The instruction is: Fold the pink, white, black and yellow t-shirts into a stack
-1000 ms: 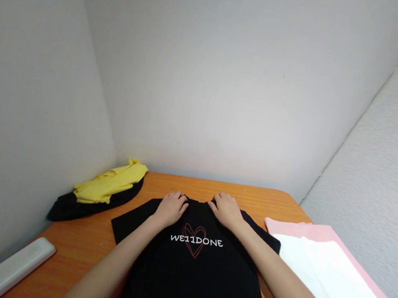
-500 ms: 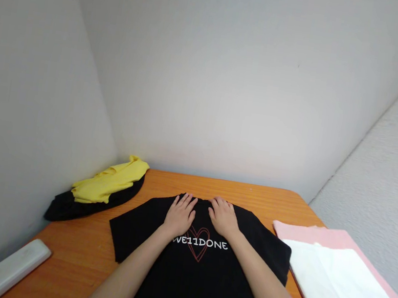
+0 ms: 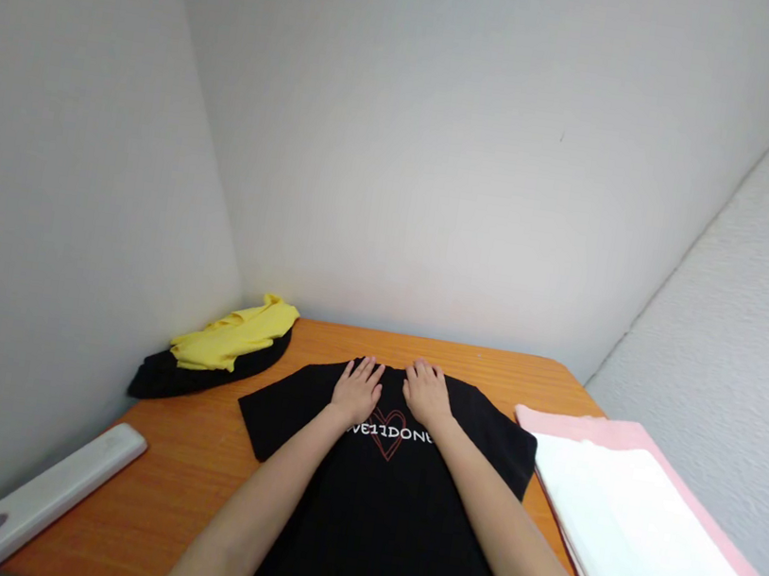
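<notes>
A black T-shirt (image 3: 385,536) lies spread out, collar away from me, with a red heart outline and partly covered white lettering on its chest. My left hand (image 3: 357,391) rests flat beside the left of the collar, fingers apart. To the right of the collar, my right hand (image 3: 427,394) presses on the cloth, its fingers slightly bent and pointing away from me. Both hands touch the shirt without gripping it. My forearms cross over its body and sleeves.
The shirt lies on a wooden table (image 3: 186,479). Yellow cloth (image 3: 234,338) sits on black cloth (image 3: 199,383) at the back left. A white bar-shaped device (image 3: 51,494) lies front left. Flat white cloth (image 3: 649,544) covers pink cloth (image 3: 593,430) on the right. Walls enclose the table.
The camera view has shifted, so the table and cloths appear higher and more of the white device shows. Both hands remain on the shirt near its collar.
</notes>
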`<state>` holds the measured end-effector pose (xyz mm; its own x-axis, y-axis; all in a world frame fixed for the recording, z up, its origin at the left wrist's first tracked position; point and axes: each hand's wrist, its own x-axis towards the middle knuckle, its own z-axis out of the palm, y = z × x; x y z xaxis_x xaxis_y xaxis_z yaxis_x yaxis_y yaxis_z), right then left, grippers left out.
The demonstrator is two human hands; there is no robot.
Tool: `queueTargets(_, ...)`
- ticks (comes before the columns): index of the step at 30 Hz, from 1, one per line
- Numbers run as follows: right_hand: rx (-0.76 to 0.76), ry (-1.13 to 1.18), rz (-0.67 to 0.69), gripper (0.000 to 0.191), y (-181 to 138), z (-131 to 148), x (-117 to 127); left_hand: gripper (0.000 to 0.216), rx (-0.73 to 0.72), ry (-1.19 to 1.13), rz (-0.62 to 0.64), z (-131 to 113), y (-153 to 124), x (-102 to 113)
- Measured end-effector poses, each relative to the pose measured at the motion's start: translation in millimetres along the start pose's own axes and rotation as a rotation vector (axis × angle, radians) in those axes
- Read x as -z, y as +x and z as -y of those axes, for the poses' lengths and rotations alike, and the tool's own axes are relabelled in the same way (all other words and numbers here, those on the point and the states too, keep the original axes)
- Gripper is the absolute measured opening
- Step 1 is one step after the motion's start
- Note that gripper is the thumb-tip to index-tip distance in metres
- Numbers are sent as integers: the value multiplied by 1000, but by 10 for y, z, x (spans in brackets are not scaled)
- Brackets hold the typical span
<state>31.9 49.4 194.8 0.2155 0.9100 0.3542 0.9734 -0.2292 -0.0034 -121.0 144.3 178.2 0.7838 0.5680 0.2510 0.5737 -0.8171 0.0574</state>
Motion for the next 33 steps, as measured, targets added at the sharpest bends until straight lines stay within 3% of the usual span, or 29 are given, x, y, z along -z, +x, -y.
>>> queueTargets(4, 37, 58, -40, 49, -207, 273, 79, 54, -47, 12, -48, -78, -193, 136)
queueTargets(8, 59, 146, 54, 58, -488, 470, 17, 54, -25, 6, 2, -115, -454, 128)
queueTargets(12, 42, 179, 137, 62, -635, 505, -44, 56, 25, -5, 73, -115, -602, 53)
queueTargets(19, 42, 189, 151, 63, -635, 513, -43, 56, 34, -1, 74, -112, -615, 39)
queueTargets(23, 69, 192, 159, 66, -669, 305, -33, 57, 21, -10, 101, -82, -613, 80)
queueTargets(29, -64, 118, 162, 71, -774, -240, -96, 60, 8, -37, 117, -61, -618, 119)
queueTargets(33, -68, 118, 172, 73, -776, -286, -111, 60, 19, -40, 138, -88, -595, 122)
